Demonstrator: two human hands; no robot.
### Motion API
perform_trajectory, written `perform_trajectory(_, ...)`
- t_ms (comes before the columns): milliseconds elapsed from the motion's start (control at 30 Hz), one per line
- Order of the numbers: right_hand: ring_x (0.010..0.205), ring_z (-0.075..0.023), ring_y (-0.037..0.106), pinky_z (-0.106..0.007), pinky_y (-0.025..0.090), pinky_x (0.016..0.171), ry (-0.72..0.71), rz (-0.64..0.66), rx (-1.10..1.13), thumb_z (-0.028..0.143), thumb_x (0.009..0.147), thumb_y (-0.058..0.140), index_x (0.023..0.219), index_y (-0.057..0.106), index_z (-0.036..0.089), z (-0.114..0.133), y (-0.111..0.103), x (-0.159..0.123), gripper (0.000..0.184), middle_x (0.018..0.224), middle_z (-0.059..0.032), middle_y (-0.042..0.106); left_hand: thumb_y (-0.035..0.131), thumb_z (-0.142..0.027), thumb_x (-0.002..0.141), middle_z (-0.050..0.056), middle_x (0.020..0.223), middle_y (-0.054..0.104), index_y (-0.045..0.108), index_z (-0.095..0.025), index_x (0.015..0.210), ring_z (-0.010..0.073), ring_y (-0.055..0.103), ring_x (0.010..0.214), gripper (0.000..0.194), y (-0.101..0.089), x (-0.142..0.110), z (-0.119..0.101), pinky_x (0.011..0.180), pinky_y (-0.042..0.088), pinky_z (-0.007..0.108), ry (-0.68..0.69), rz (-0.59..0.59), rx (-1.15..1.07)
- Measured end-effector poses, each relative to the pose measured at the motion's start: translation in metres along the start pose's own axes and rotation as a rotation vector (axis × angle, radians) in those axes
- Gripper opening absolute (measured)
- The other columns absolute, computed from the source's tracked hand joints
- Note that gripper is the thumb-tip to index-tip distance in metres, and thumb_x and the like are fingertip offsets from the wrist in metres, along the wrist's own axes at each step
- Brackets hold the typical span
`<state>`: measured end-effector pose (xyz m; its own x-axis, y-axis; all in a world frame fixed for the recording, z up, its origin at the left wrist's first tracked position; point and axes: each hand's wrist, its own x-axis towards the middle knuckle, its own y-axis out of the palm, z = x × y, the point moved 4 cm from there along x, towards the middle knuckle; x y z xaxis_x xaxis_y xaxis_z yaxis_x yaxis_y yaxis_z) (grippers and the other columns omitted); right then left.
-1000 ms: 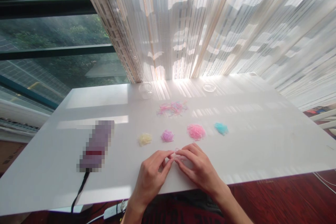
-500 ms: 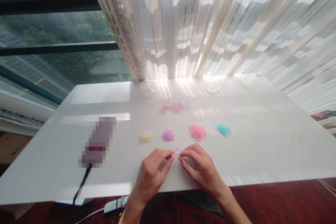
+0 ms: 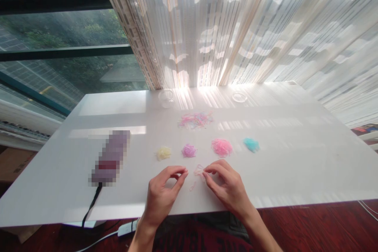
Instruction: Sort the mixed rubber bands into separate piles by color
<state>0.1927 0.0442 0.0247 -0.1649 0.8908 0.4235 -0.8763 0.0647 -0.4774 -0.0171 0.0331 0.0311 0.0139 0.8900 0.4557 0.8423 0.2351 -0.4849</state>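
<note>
My right hand (image 3: 220, 181) pinches pale pink rubber bands (image 3: 198, 172) between thumb and forefinger, just above the near part of the white table (image 3: 283, 169). To its left, my left hand (image 3: 165, 189) is closed in a pinch, its fingertips apart from those bands; what it holds, if anything, is too small to see. One loose pinkish band (image 3: 192, 186) lies between the hands. Beyond them is a row of small piles: yellow bands (image 3: 163, 152), purple bands (image 3: 189, 150), pink bands (image 3: 222, 147) and turquoise bands (image 3: 251, 145).
A mixed heap of coloured bands (image 3: 195, 119) lies farther back. Two clear round dishes (image 3: 166, 98) stand near the far edge, by the sheer curtain (image 3: 195, 27). At left is a pixelated purple object (image 3: 111, 157) with a black cord (image 3: 92, 206). A white power strip (image 3: 126, 228) is below the table.
My left hand has moved left, away from the bands and my right hand, still in a pinch. The bands at my right fingertips now show more fully. My right hand has barely shifted.
</note>
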Motion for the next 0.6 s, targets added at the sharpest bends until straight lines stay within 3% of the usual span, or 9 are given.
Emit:
perform_trajectory(100, 0.074, -0.0170, 0.068, -0.027, 0.060, 0.067, 0.003, -0.004, 0.015, 0.020, 0.099, 0.065, 0.095, 0.072, 0.023, -0.001, 0.000, 0.000, 0.009, 0.083, -0.0029, 0.069, 0.075, -0.030, 0.097, 0.000, 0.089, 0.083, 0.077, -0.022, 0.101, 0.0150, 0.078, 0.069, 0.009, -0.019, 0.007, 0.012, 0.072, 0.067, 0.026, -0.035, -0.092, 0.097)
perform_trajectory(300, 0.074, -0.0166, 0.068, -0.027, 0.059, 0.068, 0.005, 0.000, 0.025, 0.018, 0.099, 0.065, 0.095, 0.072, 0.023, -0.002, 0.001, 0.000, 0.009, 0.083, -0.0026, 0.069, 0.074, -0.035, 0.095, 0.000, 0.094, 0.085, 0.079, -0.024, 0.102, 0.0178, 0.080, 0.074, 0.014, -0.052, 0.030, 0.036, 0.075, 0.066, 0.028, -0.079, -0.134, 0.321)
perform_trajectory(600, 0.073, -0.0165, 0.068, -0.027, 0.060, 0.068, 0.008, 0.010, 0.040, 0.021, 0.100, 0.065, 0.096, 0.072, 0.024, -0.001, 0.001, 0.000, 0.009, 0.084, -0.0029, 0.070, 0.068, -0.040, 0.095, -0.001, 0.088, 0.083, 0.079, -0.025, 0.102, 0.0142, 0.069, 0.056, 0.020, -0.053, 0.043, 0.044, 0.064, 0.062, 0.026, -0.139, -0.121, 0.462)
